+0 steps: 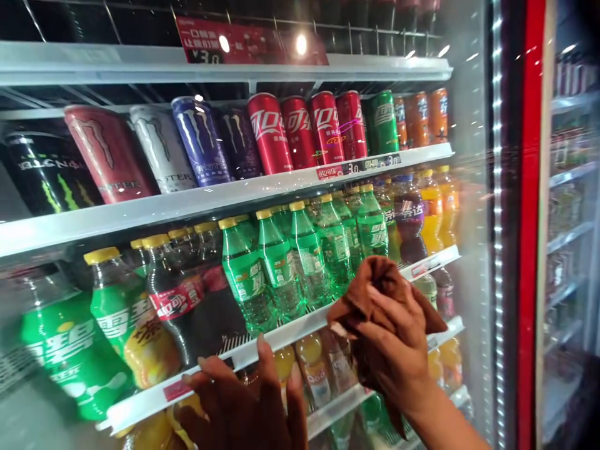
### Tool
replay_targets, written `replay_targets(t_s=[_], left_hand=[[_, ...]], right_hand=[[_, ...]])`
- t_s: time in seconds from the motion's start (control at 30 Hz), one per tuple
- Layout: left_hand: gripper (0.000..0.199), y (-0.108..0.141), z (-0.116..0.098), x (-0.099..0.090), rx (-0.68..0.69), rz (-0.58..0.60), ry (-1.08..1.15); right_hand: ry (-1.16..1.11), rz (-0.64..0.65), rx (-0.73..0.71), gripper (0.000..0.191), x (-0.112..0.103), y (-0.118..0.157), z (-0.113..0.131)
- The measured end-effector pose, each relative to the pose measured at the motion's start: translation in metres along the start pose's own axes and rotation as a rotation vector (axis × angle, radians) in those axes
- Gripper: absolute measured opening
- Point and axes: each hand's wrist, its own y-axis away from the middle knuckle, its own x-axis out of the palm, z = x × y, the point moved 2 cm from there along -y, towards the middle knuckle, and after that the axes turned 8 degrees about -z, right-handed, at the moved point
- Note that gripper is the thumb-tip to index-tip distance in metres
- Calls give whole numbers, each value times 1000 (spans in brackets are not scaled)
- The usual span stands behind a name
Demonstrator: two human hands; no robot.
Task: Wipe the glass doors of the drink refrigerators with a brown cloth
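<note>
Cold white light glows from a beaded vertical strip (497,187) at right and brightens the white shelf edges; round glare spots sit on the red price sign (253,42). The lower foreground is shadowed, and the picture's left and right borders look stretched and smeared.

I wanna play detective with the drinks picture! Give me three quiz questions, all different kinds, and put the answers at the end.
1. Which hand has its fingers around the brown cloth?
2. True or false: the red Coca-Cola cans stand on a higher shelf than the green Sprite bottles.
3. What colour are the caps on those Sprite bottles: a) blue, b) yellow, c) white?

Key: 1. The right hand; 2. true; 3. b.
</note>
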Motion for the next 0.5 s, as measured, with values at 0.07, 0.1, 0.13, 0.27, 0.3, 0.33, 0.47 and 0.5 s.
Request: replay_targets(t_s=[0.07,0.1,0.13,0.27,0.3,0.33,0.47,0.5], left_hand=[[91,-2,-2,1,-9,17,-17],[90,-2,-3,1,-15,30,-26],[90,-3,-4,2,-25,42,-36],[90,-4,-12,4,-90,49,-61],[89,-3,-15,4,-109,37,-57],[88,-2,-18,5,-130,21,-53],[84,3,-39,10,-213,-23,-46],[85,3,-45,12,-227,-24,-44]], right_hand=[[13,-25,62,25,-6,8,-4],[13,-16,85,25,-8,15,-1],[-1,-3,96,25,-8,22,4],[-133,109,-29,30,-5,28,18],[-157,122,-57,33,-5,23,15],[-170,129,-63,35,-6,16,9],[-167,87,-2,31,-18,-3,-30],[-157,77,14,31,-23,-2,-37]])
